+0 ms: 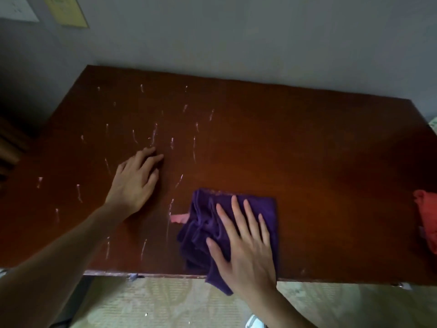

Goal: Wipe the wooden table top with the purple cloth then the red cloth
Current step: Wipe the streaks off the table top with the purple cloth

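Observation:
A crumpled purple cloth (208,228) lies on the wooden table top (295,150) near its front edge, one corner hanging over. My right hand (246,247) presses flat on the cloth, fingers spread. My left hand (136,183) rests palm down on the bare wood to the left, fingers slightly apart, holding nothing. A red cloth (428,221) sits bunched at the table's right edge, partly cut off by the frame. White streaks and a small pink smear (178,218) mark the left half of the table.
A grey wall (236,39) rises right behind the table, with two papers pinned at the upper left (68,10). Pale patterned floor (165,304) shows below the front edge. Dark furniture stands at the far left.

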